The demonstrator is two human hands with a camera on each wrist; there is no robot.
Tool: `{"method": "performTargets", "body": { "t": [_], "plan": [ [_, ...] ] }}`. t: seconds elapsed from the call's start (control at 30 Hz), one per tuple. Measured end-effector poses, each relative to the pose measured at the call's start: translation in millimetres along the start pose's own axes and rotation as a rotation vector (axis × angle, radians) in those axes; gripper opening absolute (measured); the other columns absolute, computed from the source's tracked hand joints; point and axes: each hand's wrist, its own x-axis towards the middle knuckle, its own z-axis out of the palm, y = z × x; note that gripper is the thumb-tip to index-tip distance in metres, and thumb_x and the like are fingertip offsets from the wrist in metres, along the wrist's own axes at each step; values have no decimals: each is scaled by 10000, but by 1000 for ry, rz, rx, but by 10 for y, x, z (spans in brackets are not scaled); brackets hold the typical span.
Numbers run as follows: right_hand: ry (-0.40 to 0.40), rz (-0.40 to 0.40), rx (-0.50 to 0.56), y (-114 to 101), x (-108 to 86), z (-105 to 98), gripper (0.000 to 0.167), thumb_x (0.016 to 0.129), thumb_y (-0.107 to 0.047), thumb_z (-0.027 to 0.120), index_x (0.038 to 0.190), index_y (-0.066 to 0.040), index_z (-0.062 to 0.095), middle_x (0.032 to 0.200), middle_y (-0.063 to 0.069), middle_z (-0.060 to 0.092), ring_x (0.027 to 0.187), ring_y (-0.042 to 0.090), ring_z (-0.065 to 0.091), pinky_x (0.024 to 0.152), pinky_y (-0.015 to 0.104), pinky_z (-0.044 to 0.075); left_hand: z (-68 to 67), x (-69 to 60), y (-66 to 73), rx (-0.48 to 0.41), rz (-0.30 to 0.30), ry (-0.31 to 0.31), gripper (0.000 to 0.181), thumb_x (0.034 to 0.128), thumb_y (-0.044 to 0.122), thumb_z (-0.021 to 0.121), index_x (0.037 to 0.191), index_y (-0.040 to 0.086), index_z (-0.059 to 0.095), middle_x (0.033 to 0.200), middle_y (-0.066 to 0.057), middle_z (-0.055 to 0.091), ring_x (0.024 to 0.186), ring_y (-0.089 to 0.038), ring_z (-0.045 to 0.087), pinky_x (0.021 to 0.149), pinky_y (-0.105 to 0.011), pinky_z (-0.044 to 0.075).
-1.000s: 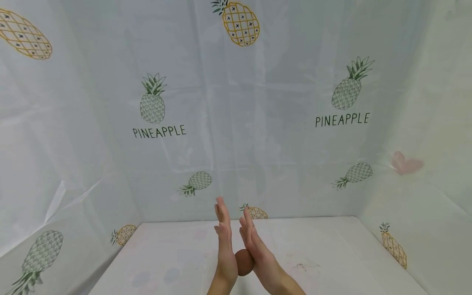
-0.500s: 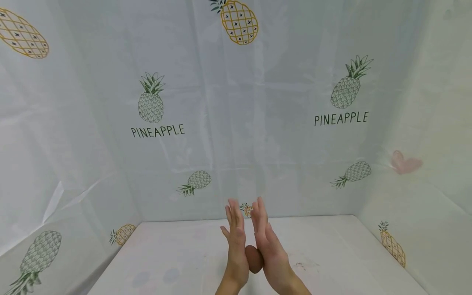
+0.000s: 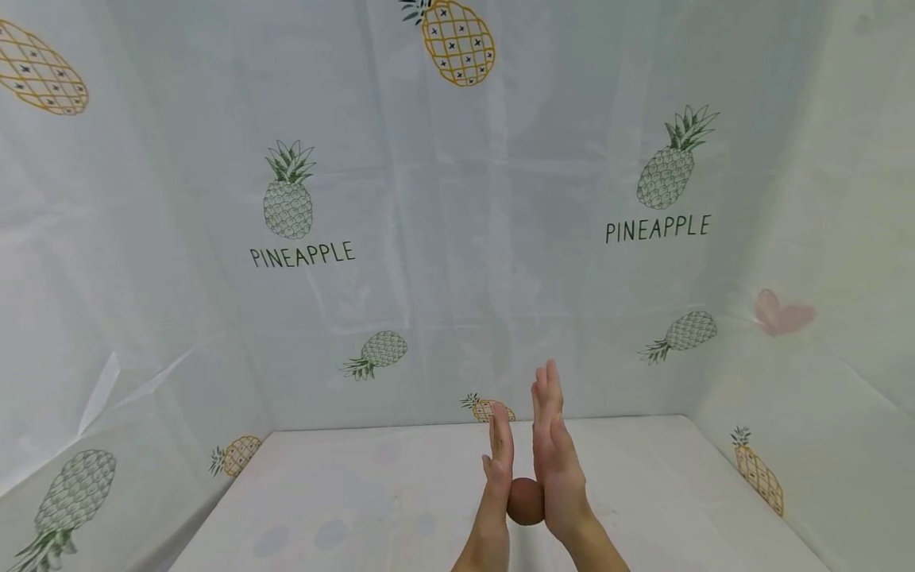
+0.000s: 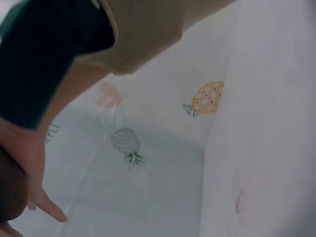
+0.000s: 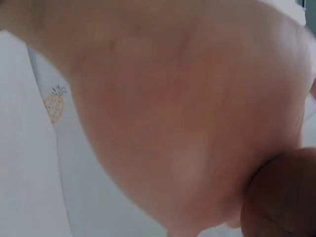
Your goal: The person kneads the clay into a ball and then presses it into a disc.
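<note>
Between the two palms in the head view sits a smooth brown clay ball (image 3: 525, 501), nearly round. My left hand (image 3: 498, 473) presses it from the left with straight fingers pointing up and away. From the other side my right hand (image 3: 559, 473) presses with its palm, fingers also straight, its fingertips reaching farther than the left ones. Part of the dark ball (image 4: 11, 190) shows at the left edge of the left wrist view. In the right wrist view, the ball (image 5: 281, 197) touches the large, close palm, at lower right.
Below the hands spreads a white tabletop (image 3: 343, 485) with faint stains. Pale sheeting (image 3: 457, 238) printed with pineapples rises behind and at both sides. A dark band (image 4: 44, 59) and a beige sleeve (image 4: 148, 34) cross the left wrist view.
Both hands have shifted right with the clay ball between them. The right hand has slid forward against the left. The ball looked egg-shaped half a second ago and looks rounder now.
</note>
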Motion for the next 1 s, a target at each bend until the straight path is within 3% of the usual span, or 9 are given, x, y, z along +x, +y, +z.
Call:
{"method": "performTargets", "body": {
  "t": [0.17,0.37,0.53,0.63,0.73,1.0],
  "plan": [
    [-4,60,14,115,39,-51,571,1128,-432,23,1683,-445,-109,1760,-147,-157,1622,249,-216,1133,764,-259,43,-54,142,-40,30,-17,547,1150,382,44,1682,441,-72,1729,266,-187,1574,-39,-276,1178,-616,-309],
    [-161,198,74,196,15,20,531,1123,-487,-25,1640,-552,-129,1740,-158,-226,1597,198,-287,1164,772,-206,-10,-55,196,-13,52,59,558,1143,394,35,1692,417,-63,1732,265,-182,1575,-1,-245,1156,-652,-318],
    [-273,271,104,183,-29,145,527,1125,-502,-36,1636,-546,-155,1746,-94,-240,1637,327,-90,1198,769,-135,-150,8,145,12,48,127,560,1124,465,25,1674,470,-84,1736,242,-177,1573,-28,-280,1153,-669,-318],
    [-297,283,89,167,-57,223,523,1128,-494,-30,1635,-558,-141,1749,-96,-224,1642,300,-76,1185,761,-176,-241,48,100,28,68,167,572,1119,489,20,1678,451,-98,1739,198,-200,1569,-81,-313,1155,-677,-311],
    [-307,276,93,155,-83,277,529,1129,-464,-36,1642,-547,-140,1749,-91,-218,1614,205,-229,1160,754,-227,-306,81,65,48,100,196,569,1120,494,20,1671,455,-112,1735,180,-222,1564,-93,-330,1144,-671,-328],
    [-303,254,108,88,-98,336,534,1131,-462,-25,1647,-535,-140,1748,-122,-203,1610,177,-245,1163,732,-240,-426,147,-55,123,159,277,590,1127,435,60,1685,365,-117,1743,154,-212,1587,-96,-285,1146,-607,-360]
  ]
}}
